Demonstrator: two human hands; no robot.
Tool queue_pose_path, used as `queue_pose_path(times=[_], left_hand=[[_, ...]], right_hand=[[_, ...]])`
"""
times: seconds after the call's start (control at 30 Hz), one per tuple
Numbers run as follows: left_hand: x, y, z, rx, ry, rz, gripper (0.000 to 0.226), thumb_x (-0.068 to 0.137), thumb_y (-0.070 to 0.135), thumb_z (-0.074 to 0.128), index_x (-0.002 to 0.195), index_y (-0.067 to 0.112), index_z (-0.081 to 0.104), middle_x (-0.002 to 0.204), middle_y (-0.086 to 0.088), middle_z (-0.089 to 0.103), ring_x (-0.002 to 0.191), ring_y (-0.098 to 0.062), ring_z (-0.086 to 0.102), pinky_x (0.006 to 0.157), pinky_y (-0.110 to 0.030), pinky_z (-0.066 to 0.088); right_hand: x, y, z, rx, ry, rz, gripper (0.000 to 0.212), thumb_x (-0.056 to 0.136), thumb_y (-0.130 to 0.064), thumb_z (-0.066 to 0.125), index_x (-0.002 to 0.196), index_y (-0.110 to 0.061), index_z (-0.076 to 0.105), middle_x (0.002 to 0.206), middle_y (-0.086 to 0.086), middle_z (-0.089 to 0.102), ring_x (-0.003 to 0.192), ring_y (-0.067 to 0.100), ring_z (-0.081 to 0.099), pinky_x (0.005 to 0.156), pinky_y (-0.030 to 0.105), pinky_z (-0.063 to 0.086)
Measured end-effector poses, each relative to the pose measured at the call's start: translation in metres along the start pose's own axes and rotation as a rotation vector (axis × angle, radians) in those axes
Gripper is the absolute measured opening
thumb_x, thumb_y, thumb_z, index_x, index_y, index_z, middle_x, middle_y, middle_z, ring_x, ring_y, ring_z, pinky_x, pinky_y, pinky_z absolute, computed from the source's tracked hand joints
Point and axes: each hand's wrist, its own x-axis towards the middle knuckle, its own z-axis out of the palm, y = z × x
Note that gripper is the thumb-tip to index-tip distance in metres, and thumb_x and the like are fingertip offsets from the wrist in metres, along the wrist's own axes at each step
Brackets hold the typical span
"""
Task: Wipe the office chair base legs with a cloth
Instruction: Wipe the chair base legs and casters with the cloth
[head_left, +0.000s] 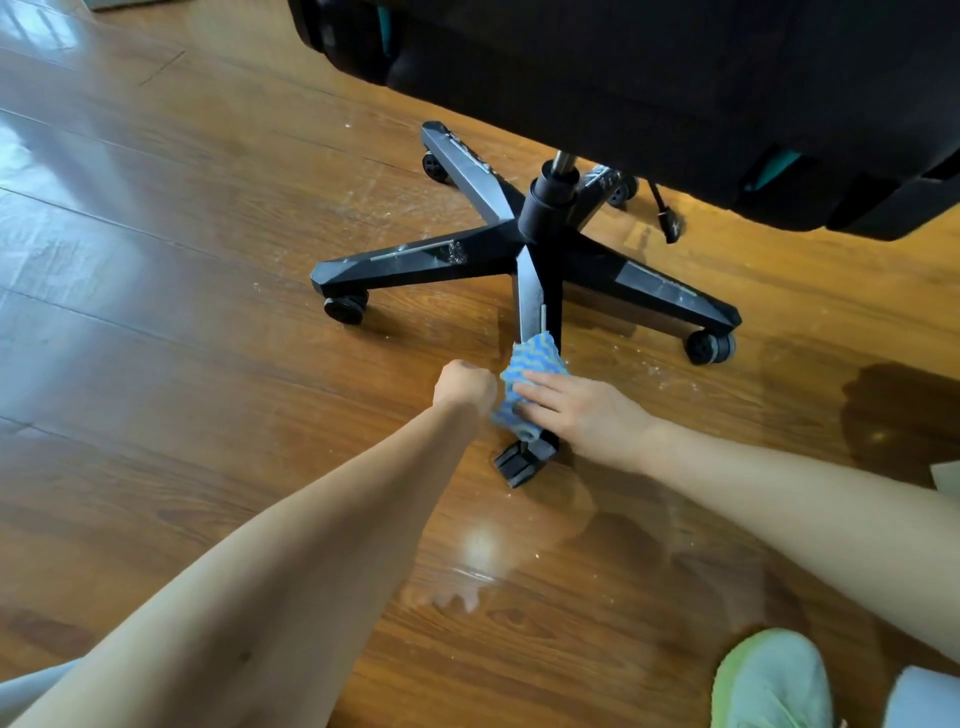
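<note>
A black five-legged office chair base (545, 244) stands on the wooden floor under the dark seat (675, 78). The near leg (531, 301) points toward me, and a blue and white patterned cloth (524, 384) is draped over its lower part. My right hand (576, 410) lies flat on the cloth with straight fingers, pressing it onto the leg. My left hand (464, 387) is curled into a fist at the cloth's left edge; I cannot tell whether it grips the cloth. The leg's caster (522, 460) shows just below the cloth.
Dust and white specks mark the left leg (410, 262), the far left leg (462, 161) and the right leg (654, 291). A green and white shoe (769, 680) sits at the bottom right. A black lever (665, 213) hangs under the seat. Glossy wooden floor (182, 312) spreads to the left.
</note>
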Motion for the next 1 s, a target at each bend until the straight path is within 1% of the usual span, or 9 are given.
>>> queue_pose_path(times=[0.13,0.2,0.3,0.43,0.57,0.63,0.73,0.9,1.0], left_hand=[[0.001,-0.002,0.006,0.0,-0.006,-0.016,0.022,0.093,0.005,0.049,0.1,0.01,0.069,0.09,-0.007,0.068,0.077,-0.028,0.061,0.069,-0.031,0.048],[0.002,-0.005,0.007,0.001,0.013,-0.011,0.017,0.091,0.006,0.052,0.094,0.014,0.066,0.082,-0.002,0.065,0.076,-0.027,0.061,0.07,-0.031,0.048],[0.005,-0.009,0.009,-0.014,0.028,-0.018,0.02,0.094,0.01,0.05,0.107,0.02,0.062,0.088,0.002,0.062,0.08,-0.021,0.061,0.069,-0.031,0.048],[0.006,-0.007,0.009,-0.049,0.053,-0.011,0.028,0.094,0.01,0.045,0.114,0.023,0.06,0.093,0.006,0.059,0.079,-0.012,0.056,0.059,-0.026,0.044],[-0.004,-0.003,0.011,-0.09,0.003,-0.026,0.034,0.091,0.009,0.045,0.117,0.02,0.064,0.098,0.003,0.064,0.082,-0.013,0.058,0.061,-0.026,0.045],[-0.008,-0.001,0.013,-0.154,-0.043,-0.031,0.036,0.09,0.007,0.044,0.117,0.017,0.066,0.104,-0.004,0.07,0.086,-0.016,0.062,0.061,-0.025,0.043],[-0.012,0.007,0.019,-0.22,-0.095,-0.024,0.036,0.092,0.008,0.041,0.117,0.014,0.066,0.108,-0.01,0.071,0.093,-0.024,0.065,0.074,-0.03,0.05],[-0.02,0.011,0.019,-0.303,-0.153,-0.027,0.047,0.096,-0.001,0.032,0.124,0.013,0.067,0.1,-0.005,0.064,0.084,-0.019,0.057,0.065,-0.028,0.045],[-0.022,0.011,0.017,-0.346,-0.185,-0.059,0.048,0.098,-0.003,0.036,0.129,0.016,0.067,0.099,-0.003,0.064,0.075,-0.012,0.056,0.062,-0.023,0.044]], right_hand=[[0.041,0.034,-0.005,0.079,-0.025,0.371,0.059,0.092,0.006,0.056,0.149,-0.008,0.049,0.16,0.015,0.038,0.152,0.032,0.028,0.12,0.045,0.032],[0.044,0.029,-0.002,0.131,0.048,0.453,0.052,0.093,0.003,0.055,0.143,-0.009,0.057,0.155,0.012,0.047,0.149,0.03,0.034,0.116,0.046,0.037],[0.028,0.012,-0.001,0.214,0.246,0.514,0.032,0.085,0.003,0.062,0.112,-0.008,0.075,0.13,0.008,0.067,0.128,0.03,0.053,0.096,0.048,0.053],[0.011,0.018,-0.018,0.297,0.443,0.732,0.016,0.086,-0.009,0.064,0.097,-0.014,0.074,0.122,0.0,0.061,0.115,0.02,0.052,0.09,0.035,0.049],[0.006,0.027,-0.046,0.643,0.366,0.93,0.019,0.089,-0.011,0.053,0.075,-0.019,0.062,0.074,-0.005,0.06,0.062,0.013,0.052,0.053,0.029,0.038],[0.007,0.037,-0.056,0.902,0.307,1.14,0.025,0.089,-0.013,0.052,0.066,-0.013,0.043,0.057,0.001,0.04,0.052,0.021,0.038,0.053,0.033,0.027],[0.0,0.05,-0.065,1.249,0.494,1.432,0.033,0.093,-0.016,0.055,0.066,-0.017,0.035,0.056,-0.003,0.032,0.053,0.021,0.035,0.059,0.034,0.027],[0.003,0.002,-0.042,0.772,0.537,1.251,0.021,0.096,-0.012,0.057,0.108,-0.021,0.071,0.101,-0.004,0.066,0.081,0.011,0.06,0.068,0.024,0.042],[0.001,-0.045,-0.011,0.679,0.451,1.043,0.024,0.092,-0.007,0.063,0.107,-0.016,0.078,0.105,-0.004,0.07,0.084,0.014,0.063,0.073,0.026,0.047]])
